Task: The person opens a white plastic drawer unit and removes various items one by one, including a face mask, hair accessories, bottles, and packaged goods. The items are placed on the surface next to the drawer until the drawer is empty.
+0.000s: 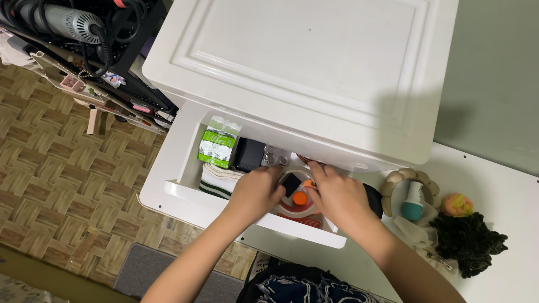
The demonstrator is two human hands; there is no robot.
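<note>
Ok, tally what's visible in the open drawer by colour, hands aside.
Green and white: 2, the packet and the striped cloth
Black: 2, the box and the small square
Orange: 1, the cap
Total: 5

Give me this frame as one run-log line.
left hand: in open white drawer, fingers by small black block | right hand: in drawer beside orange cap | nearby: green packet, folded striped cloth
</note>
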